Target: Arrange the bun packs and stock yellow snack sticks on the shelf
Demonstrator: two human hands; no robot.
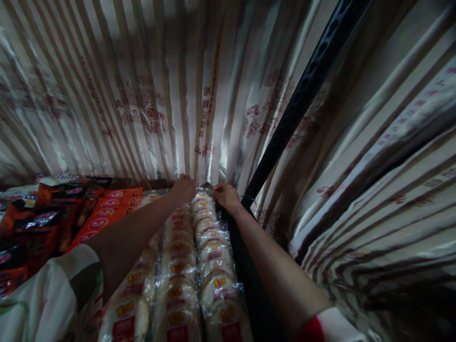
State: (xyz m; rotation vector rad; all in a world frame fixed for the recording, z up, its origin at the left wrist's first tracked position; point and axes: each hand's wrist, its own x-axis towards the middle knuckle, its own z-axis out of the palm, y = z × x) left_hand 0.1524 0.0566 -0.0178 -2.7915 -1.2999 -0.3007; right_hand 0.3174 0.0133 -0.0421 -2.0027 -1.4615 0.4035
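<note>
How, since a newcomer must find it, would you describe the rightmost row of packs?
Find the black pole slanting across the pleated curtain. Left of its foot, three rows of round packs run toward the viewer. Yours is the row whose far end lies between the left hand and right hand.

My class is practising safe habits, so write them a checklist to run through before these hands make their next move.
1. Both hands visible: ok; left hand and right hand are at the rows' far end.
2. Right-hand row of wrapped rounds in line: ok, the packets overlap in one column.
3. Firm hold on a packet: cannot tell; the fingertips are too small and dark.
4. Right hand clear of the black post: ok, though its foot is close by.
5. Left-hand row fully in view: not ok; the left forearm crosses it.
6. Good light: not ok, dim.
</note>
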